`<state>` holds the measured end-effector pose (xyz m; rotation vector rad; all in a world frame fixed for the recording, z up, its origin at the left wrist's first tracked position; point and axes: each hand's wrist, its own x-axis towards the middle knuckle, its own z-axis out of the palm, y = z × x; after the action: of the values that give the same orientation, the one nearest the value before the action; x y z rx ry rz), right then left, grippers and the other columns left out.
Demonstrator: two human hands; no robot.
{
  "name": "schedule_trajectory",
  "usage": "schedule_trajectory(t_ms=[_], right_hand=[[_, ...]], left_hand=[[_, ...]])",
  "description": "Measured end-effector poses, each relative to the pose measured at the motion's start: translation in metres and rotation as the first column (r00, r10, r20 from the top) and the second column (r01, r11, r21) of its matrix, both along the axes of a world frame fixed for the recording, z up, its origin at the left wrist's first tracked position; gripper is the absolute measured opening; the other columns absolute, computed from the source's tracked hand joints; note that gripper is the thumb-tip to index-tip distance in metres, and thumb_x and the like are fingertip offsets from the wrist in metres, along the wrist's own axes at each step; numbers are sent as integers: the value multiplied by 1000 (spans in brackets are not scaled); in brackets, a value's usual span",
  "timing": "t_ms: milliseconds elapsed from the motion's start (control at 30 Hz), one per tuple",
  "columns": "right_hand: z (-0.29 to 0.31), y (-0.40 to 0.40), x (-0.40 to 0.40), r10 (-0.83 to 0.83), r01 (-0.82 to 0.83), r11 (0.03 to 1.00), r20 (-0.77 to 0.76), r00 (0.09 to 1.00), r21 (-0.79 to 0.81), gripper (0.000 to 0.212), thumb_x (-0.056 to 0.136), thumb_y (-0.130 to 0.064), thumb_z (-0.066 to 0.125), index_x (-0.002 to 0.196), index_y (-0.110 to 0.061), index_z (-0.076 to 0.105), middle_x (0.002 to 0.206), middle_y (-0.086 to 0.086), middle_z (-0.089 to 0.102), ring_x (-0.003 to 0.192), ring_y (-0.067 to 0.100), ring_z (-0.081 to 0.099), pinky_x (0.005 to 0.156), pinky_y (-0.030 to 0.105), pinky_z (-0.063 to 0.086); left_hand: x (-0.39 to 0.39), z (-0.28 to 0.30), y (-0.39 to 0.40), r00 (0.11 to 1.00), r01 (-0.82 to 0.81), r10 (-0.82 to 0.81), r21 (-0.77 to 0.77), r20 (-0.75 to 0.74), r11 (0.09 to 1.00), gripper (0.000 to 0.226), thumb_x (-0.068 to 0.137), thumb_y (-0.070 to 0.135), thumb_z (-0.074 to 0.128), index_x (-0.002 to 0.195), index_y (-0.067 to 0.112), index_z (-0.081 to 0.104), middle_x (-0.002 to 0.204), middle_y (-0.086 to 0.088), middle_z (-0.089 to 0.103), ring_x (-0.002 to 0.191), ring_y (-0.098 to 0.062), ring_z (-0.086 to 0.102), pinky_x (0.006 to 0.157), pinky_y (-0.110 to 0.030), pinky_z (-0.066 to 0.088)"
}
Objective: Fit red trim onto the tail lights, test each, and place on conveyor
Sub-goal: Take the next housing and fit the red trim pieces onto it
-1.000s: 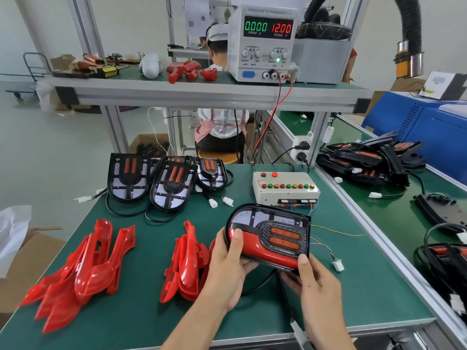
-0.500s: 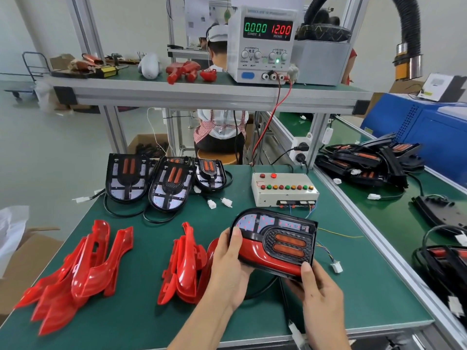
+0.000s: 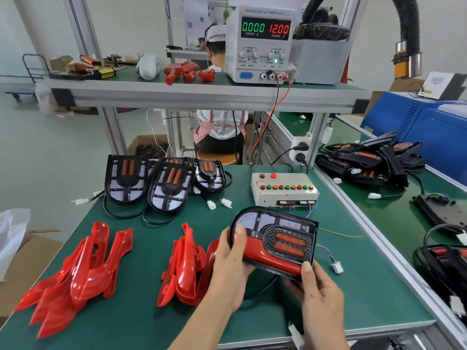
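left hand and right hand grip opposite ends of the tail light, held above the green bench just in front of the test box, thumbs pressing its red trim, probably to seat it before testing

Left hand curled, thumb on top, forearm rising from below. Right hand just beside, thumb up, fingers curled underneath.
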<state>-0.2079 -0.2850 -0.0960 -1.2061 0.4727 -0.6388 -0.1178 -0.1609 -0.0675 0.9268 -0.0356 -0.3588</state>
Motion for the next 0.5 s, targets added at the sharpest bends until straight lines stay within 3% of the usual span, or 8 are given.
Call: schedule_trajectory(t_ms=[167,367,500], right_hand=[[1,-6,-2,-9,10,1000,-11,1000,9,23,102,-17,54,111,-19,75,102,7,78,96,21,75,74,26,61],[-6,-6,-4,-59,59,998,-26,998,20,22,101,-13,55,108,-16,77,100,10,78,97,27,75,71,26,61],[-5,-4,-6,-92,93,996,-10,996,19,26,102,-15,56,99,-24,81,98,9,79,92,24,76,72,27,61]], left_hand=[[0,-4,-2,1000,25,-25,-34,1,999,40,87,19,69,126,10,60,120,-15,72,110,-32,71,83,-41,61],[-5,-6,-8,999,0,-2,-32,-47,999,45,82,23,72,125,14,64,119,-15,73,107,-33,72,80,-42,61],[-5,-6,-6,998,42,-43,-39,-34,998,41,91,30,67,128,14,63,125,-16,71,113,-32,70,85,-42,60]])
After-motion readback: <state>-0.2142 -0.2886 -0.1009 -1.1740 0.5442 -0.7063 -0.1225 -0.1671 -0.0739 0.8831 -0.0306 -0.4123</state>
